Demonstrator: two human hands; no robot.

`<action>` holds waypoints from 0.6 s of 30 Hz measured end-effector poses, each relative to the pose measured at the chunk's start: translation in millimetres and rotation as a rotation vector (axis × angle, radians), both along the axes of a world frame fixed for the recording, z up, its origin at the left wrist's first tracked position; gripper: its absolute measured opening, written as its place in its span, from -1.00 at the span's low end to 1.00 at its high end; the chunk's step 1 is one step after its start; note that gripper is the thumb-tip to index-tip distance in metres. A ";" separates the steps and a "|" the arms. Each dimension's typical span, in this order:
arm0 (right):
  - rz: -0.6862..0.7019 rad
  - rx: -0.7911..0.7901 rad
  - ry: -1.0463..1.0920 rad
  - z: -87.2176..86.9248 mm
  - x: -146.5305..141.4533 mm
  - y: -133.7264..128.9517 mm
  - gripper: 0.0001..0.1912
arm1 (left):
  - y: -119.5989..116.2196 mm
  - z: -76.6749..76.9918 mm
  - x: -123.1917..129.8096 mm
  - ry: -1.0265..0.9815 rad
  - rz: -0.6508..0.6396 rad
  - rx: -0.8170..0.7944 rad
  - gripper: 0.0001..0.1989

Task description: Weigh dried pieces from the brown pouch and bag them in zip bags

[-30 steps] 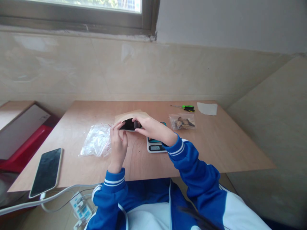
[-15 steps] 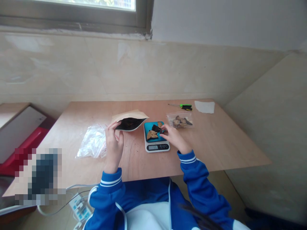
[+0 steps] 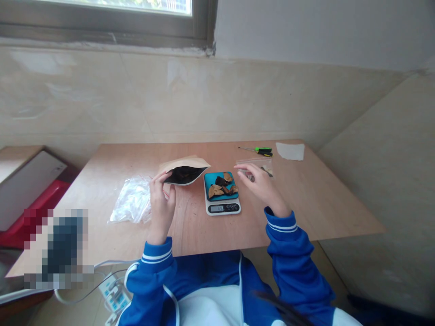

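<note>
My left hand (image 3: 161,192) grips the near left edge of a kraft paper pouch (image 3: 185,162), whose dark mouth gapes toward me. Just right of the pouch stands a small kitchen scale (image 3: 208,206) with a blue top. Several brown and black dried pieces (image 3: 222,184) lie on it; the digits on its display are too small to read. My right hand (image 3: 255,180) hovers right of the scale, fingers apart and nothing seen between them. Behind that hand, partly covered by it, is a clear zip bag (image 3: 268,165) of dried pieces.
A clear plastic bag (image 3: 131,201) lies left of my left hand. Toward the back right are a screwdriver (image 3: 261,150) with a green and black handle and a white paper piece (image 3: 290,151). A power strip (image 3: 114,292) with cables sits below the table's front left edge.
My right hand has let go of a dark dried piece on the scale and moved right, over the zip bag. My left hand and the pouch have stayed in place.
</note>
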State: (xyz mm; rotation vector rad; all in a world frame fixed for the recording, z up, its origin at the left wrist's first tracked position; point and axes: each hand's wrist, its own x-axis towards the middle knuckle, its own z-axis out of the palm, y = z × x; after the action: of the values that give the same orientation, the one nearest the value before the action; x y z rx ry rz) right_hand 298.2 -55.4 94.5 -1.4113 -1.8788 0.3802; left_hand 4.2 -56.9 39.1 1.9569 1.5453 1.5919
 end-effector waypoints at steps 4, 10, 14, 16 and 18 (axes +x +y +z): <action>0.188 -0.079 0.175 29.4 -21.3 1.8 -0.73 | -0.9 0.6 2.2 0.008 0.000 0.018 -0.65; 0.524 -0.153 0.181 47.6 -63.1 25.3 -0.67 | -2.9 2.7 5.2 0.018 -0.002 0.027 -0.65; 0.597 -0.145 0.038 48.7 -85.0 39.6 -0.64 | -3.6 2.7 6.5 0.020 0.000 0.018 -0.63; 0.618 -0.146 -0.030 50.2 -92.7 42.3 -0.61 | -3.7 2.5 7.2 0.015 0.014 0.012 -0.62; 0.642 -0.148 -0.069 53.5 -97.3 42.5 -0.59 | -3.7 2.6 7.9 0.008 0.026 0.010 -0.61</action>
State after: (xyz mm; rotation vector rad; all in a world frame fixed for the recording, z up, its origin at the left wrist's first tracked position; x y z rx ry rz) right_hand 200.9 -12.9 148.0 -0.8809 -2.3763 0.7994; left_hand 12.1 -60.5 41.6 1.9580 1.5757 1.6067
